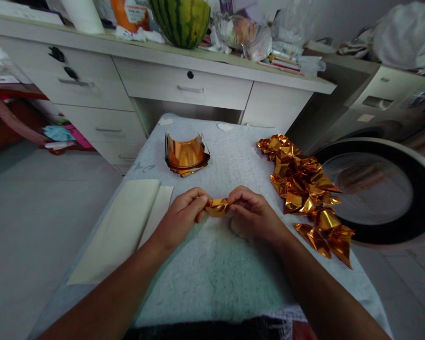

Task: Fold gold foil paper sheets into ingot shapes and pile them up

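fingers of the left hand and right hand pinch a small gold foil piece between them. foil this thin could tear or crease crooked if they tug too hard.

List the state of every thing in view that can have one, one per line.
Gold foil piece: partly folded, pinched at both ends.
Left hand: closed on the foil's left end.
Right hand: closed on its right end.
Folded gold pieces: finished, heaped on the right.
Gold foil stack: unfolded, curled upward.
Pale paper: lying flat.
Drawers: shut.
Watermelon: whole as far as seen.
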Tool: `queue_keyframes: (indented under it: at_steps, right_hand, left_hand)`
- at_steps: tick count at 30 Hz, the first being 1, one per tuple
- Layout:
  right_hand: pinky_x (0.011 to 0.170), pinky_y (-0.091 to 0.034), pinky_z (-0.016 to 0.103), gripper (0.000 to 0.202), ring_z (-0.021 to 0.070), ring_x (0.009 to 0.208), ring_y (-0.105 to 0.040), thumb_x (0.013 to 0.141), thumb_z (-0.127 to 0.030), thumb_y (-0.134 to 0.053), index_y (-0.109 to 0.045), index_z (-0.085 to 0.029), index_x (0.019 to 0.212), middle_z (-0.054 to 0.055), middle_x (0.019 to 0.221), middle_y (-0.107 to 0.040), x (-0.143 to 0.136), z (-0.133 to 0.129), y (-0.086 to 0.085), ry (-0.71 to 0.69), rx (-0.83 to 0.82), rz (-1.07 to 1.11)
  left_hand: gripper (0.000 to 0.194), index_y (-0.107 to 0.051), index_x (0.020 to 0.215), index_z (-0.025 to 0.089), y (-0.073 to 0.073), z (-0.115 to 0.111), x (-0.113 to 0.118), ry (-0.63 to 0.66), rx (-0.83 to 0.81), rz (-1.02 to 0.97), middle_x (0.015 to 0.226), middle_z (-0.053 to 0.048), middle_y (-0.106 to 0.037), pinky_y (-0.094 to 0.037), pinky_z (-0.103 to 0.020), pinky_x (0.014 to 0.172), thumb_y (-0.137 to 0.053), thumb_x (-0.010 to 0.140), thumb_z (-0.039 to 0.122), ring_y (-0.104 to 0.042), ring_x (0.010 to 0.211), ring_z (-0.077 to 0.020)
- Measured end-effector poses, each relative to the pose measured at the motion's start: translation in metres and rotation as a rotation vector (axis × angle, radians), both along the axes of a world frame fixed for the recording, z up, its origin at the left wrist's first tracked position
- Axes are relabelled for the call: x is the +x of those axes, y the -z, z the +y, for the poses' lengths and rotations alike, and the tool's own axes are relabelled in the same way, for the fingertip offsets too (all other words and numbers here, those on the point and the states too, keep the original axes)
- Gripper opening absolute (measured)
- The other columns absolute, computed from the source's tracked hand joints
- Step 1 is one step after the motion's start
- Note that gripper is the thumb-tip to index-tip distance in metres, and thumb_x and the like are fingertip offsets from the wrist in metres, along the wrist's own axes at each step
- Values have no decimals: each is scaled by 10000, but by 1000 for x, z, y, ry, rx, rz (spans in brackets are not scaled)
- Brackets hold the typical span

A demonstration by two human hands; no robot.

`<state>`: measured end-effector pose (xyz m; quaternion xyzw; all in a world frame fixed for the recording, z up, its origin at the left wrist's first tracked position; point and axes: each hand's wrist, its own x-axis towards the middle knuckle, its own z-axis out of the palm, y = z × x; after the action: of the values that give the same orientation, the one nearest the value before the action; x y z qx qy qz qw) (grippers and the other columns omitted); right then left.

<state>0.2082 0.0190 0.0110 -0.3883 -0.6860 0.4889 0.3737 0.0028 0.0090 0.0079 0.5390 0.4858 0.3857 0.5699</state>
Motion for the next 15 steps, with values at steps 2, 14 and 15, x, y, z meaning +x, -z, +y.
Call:
queue_keyframes:
  at_steps: [2, 14, 15]
  right_hand:
    - [656, -444, 259, 133, 125, 698, -538, 859, -326, -615, -585, -199, 884, 2, 803, -585, 3, 1, 2, -16, -193, 116]
    - [632, -453, 240, 266, 109, 671, -539, 764, -361, -752, -611, -205, 926, -10, 814, -592, 7, 1, 4, -98, -407, 333]
    - [666, -466, 248, 245, 117, 716, -555, 767, -354, -754, -617, -207, 905, -5, 839, -595, 8, 2, 4, -96, -383, 337]
  left_hand:
    - [225, -552, 791, 197, -1, -1, -2, 41, 17, -80, 600, 42, -460, -297, -229, 507, -471, 914, 368, -392, 524, -97]
    - [106, -596, 810, 220, 0, 0, -11, -10, 188, -65, 842, -22, -540, -447, -312, 720, -574, 855, 313, -528, 800, -174]
    - [108, -602, 837, 214, 2, 0, -11, 10, 135, -107, 818, -17, -541, -439, -304, 698, -582, 859, 318, -525, 772, -167]
